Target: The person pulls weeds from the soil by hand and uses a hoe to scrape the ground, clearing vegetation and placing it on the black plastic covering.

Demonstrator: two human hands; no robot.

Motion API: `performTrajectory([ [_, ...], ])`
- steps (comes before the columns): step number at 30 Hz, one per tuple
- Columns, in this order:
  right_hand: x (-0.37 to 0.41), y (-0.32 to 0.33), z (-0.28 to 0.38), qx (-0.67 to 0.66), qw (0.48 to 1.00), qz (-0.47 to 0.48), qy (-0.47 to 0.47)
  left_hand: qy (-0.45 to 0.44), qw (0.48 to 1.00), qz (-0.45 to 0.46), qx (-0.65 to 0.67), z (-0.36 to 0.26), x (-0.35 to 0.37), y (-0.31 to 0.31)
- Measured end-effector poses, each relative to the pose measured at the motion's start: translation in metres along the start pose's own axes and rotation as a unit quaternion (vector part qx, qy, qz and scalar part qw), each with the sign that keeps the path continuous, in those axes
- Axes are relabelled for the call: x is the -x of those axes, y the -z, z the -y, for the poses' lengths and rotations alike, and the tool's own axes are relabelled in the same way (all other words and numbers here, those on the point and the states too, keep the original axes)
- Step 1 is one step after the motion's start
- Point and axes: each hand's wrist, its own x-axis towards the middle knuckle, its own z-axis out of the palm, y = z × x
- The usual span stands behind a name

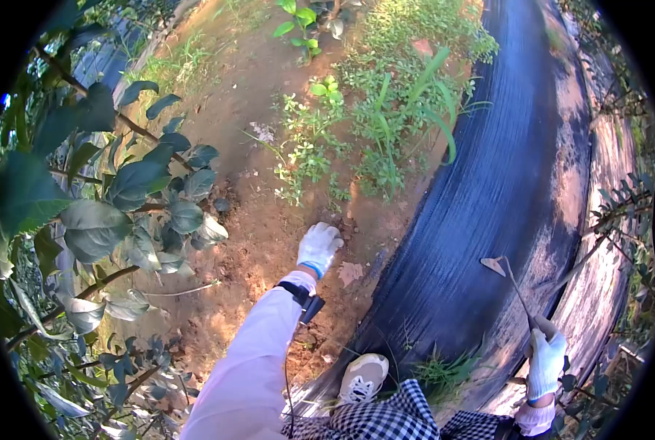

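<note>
My left hand, in a white glove with a blue cuff, is low over the bare brown soil, just short of a patch of leafy weeds. Its fingers curl downward, and what they hold, if anything, is hidden. At the lower right, my right hand, also gloved, is closed round the handle of a small hand hoe. The hoe's pale, roughly triangular blade points away from me, above the black plastic sheet. A dry leaf lies on the soil beside my left hand.
Leafy branches crowd the left side, close to my left arm. Taller grass grows along the sheet's edge. My shoe stands at the sheet's near edge, below checked cloth. More branches reach in from the right.
</note>
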Motion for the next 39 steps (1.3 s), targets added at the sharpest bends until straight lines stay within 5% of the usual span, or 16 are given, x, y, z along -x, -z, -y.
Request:
performTrajectory([
  [3,-0.003,-0.001,0.003,0.017,1.0,-0.001,-0.004,0.049,0.976,-0.164,0.136,0.042,-0.008,0.005],
  [5,-0.004,0.0,0.01,0.029,1.0,0.005,-0.008,0.209,0.928,-0.253,0.176,0.058,-0.012,0.044],
  [7,-0.004,-0.003,0.024,0.046,0.999,-0.001,-0.007,0.232,0.914,-0.332,0.028,0.094,-0.022,0.048],
  [9,-0.006,-0.006,0.033,0.043,0.999,-0.01,-0.004,0.078,0.946,-0.31,-0.054,0.121,-0.038,0.055],
  [12,-0.01,-0.003,0.038,0.051,0.999,0.0,0.002,0.004,0.992,-0.128,0.008,0.129,-0.064,0.062],
  [15,-0.011,-0.004,0.041,0.054,0.998,-0.011,0.005,0.034,0.982,-0.167,0.086,0.104,-0.077,0.06],
  [17,-0.009,-0.005,0.042,0.073,0.997,-0.021,0.009,0.115,0.978,-0.171,-0.021,0.069,-0.081,0.067],
  [20,-0.009,-0.008,0.044,0.076,0.997,-0.019,0.006,0.042,0.993,-0.094,-0.054,0.062,-0.104,0.064],
  [23,-0.008,-0.01,0.052,0.114,0.993,-0.034,0.017,0.068,0.987,-0.136,-0.06,0.071,-0.133,0.05],
  [24,-0.009,-0.009,0.055,0.113,0.993,-0.02,0.0,0.021,0.975,-0.217,-0.042,0.083,-0.14,0.039],
  [27,-0.014,-0.004,0.047,0.111,0.993,-0.029,0.004,0.149,0.94,-0.222,0.211,0.077,-0.133,0.057],
  [29,-0.012,-0.002,0.051,0.122,0.992,-0.028,-0.012,0.121,0.906,-0.249,0.322,0.113,-0.134,0.048],
  [32,-0.012,-0.005,0.049,0.116,0.993,-0.025,0.001,0.09,0.903,-0.261,0.328,0.131,-0.136,0.052],
  [36,-0.009,-0.008,0.058,0.087,0.996,-0.022,-0.03,0.044,0.972,-0.215,-0.081,0.091,-0.157,0.064],
  [39,-0.01,-0.004,0.058,0.073,0.997,-0.01,0.0,0.072,0.976,-0.185,0.087,0.092,-0.165,0.054],
])
